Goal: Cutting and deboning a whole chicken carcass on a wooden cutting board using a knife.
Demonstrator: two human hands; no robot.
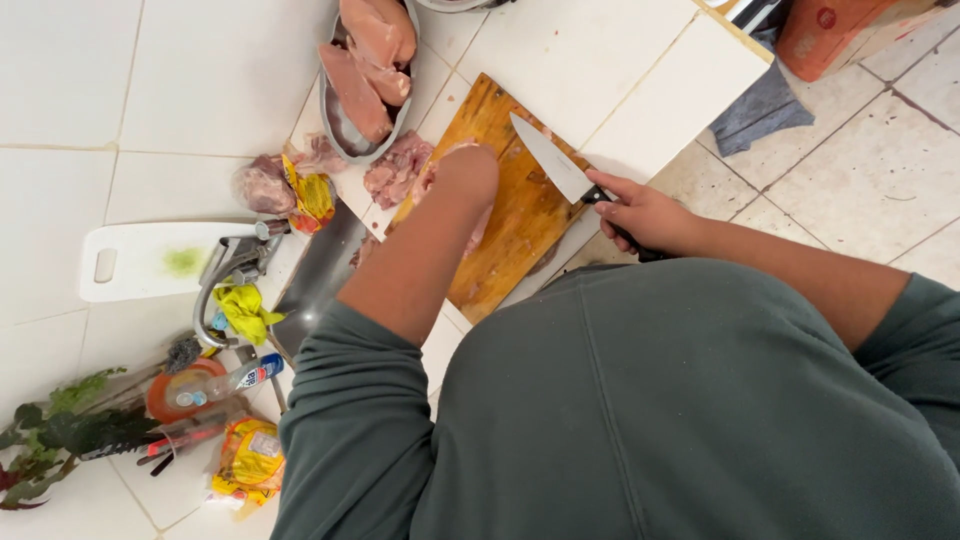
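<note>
White tiled counter (590, 60) bears a wooden board (520, 215); right hand (640, 212) grips knife (553, 162), left hand (465, 172) fingers hidden, state unclear, over meat (398, 170).

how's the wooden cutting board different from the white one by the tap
The wooden cutting board is brown, lies under the left hand, and carries raw meat at its far end; the right hand holds a knife over it. The white cutting board bears only a green smear and has a handle slot. Both lie flat on the tiled counter.
</note>
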